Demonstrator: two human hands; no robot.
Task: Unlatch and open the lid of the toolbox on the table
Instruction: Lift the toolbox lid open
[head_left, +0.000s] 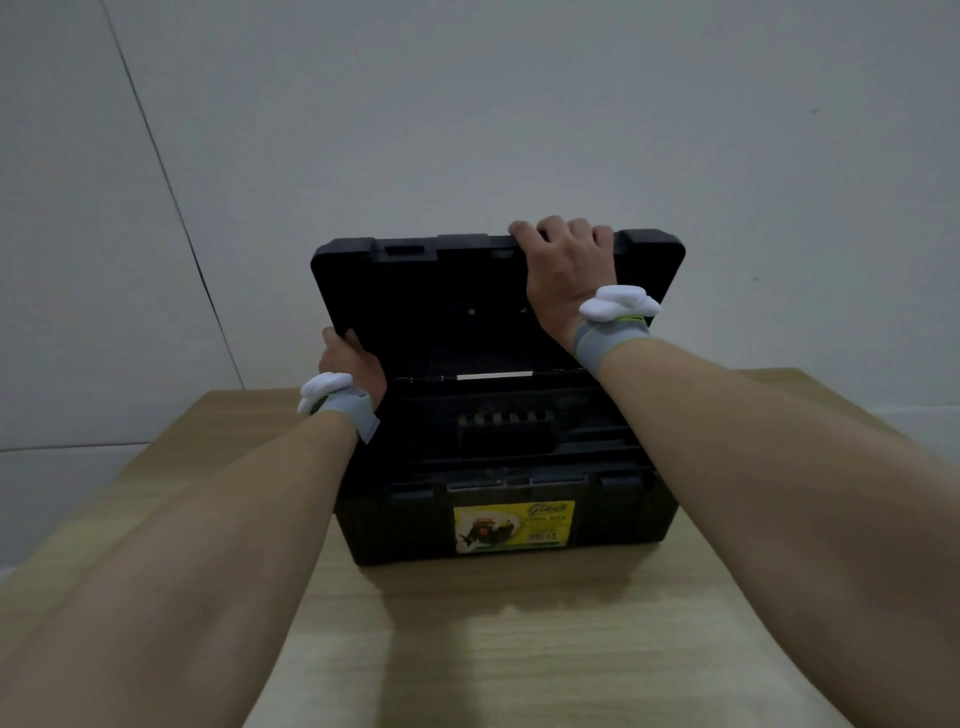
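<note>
A black plastic toolbox (395, 519) with a yellow label on its front stands in the middle of the wooden table (519, 649). Its lid (431, 296) is raised, tilted back and standing nearly upright, so the dark inner tray shows below. My right hand (566, 270) grips the lid's top edge, fingers curled over it. My left hand (353, 364) holds the lid's lower left side, near the hinge end. Both wrists wear grey bands with white pieces.
A plain pale wall stands close behind the toolbox. The table's left edge runs diagonally at the left, with the floor and baseboard beyond it. Bare wood lies in front of the toolbox, between my forearms.
</note>
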